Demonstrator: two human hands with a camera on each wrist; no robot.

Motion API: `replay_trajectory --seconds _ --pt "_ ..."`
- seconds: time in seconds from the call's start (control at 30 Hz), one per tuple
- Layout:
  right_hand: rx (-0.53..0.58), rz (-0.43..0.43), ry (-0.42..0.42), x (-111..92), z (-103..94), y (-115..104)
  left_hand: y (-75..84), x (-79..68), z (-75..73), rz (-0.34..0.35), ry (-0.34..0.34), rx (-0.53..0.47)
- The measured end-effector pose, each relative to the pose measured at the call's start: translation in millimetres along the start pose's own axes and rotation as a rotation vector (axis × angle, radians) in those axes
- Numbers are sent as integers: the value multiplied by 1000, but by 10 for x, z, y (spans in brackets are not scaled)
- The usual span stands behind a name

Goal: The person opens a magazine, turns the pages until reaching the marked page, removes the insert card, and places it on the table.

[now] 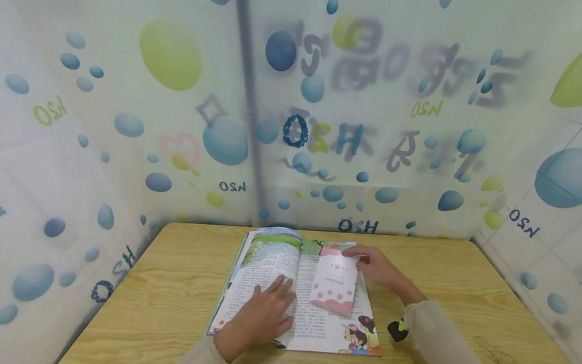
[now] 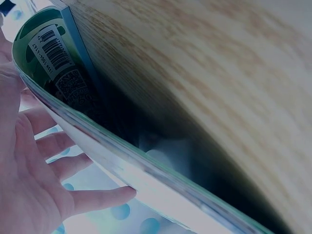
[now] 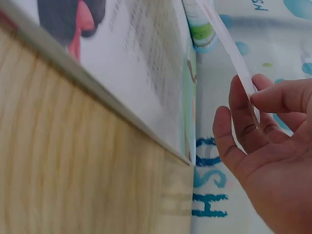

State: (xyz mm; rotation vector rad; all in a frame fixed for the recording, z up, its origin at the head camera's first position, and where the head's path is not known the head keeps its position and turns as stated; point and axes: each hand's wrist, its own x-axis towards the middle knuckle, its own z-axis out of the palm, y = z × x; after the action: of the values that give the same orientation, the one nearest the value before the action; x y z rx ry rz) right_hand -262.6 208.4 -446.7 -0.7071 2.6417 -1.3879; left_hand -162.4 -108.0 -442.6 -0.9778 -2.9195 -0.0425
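Observation:
An open illustrated book [image 1: 313, 331] lies on the wooden table, its left pages bowed up near the spine. My left hand [image 1: 265, 314] rests on the left page, fingers spread and fairly straight. From the left wrist view, the book's back cover [image 2: 73, 63] shows a barcode. My right hand [image 1: 378, 272] pinches a thin pink-and-white card [image 1: 335, 280] with a strawberry print by its upper right corner. The card is over the right page; in the right wrist view, its thin edge [image 3: 231, 44] runs between thumb and fingers, raised off the paper.
The wooden table [image 1: 182, 288] reaches to a sheet-like wall covering [image 1: 391, 167] with blue and green drops. A small black and yellow object [image 1: 397, 331] is beside the right sleeve [image 1: 436, 328]; what it is cannot be told.

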Motion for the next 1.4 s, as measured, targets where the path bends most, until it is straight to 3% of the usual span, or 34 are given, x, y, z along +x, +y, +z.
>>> replay_trajectory --seconds 0.5,0.93,1.4 --pt "-55 64 65 -338 -519 105 -8 -3 -6 18 15 14" --pt "-153 44 98 -718 -864 367 -25 -2 -1 20 27 0" --pt "-247 34 95 -865 -932 538 -21 4 -2 14 17 -1"
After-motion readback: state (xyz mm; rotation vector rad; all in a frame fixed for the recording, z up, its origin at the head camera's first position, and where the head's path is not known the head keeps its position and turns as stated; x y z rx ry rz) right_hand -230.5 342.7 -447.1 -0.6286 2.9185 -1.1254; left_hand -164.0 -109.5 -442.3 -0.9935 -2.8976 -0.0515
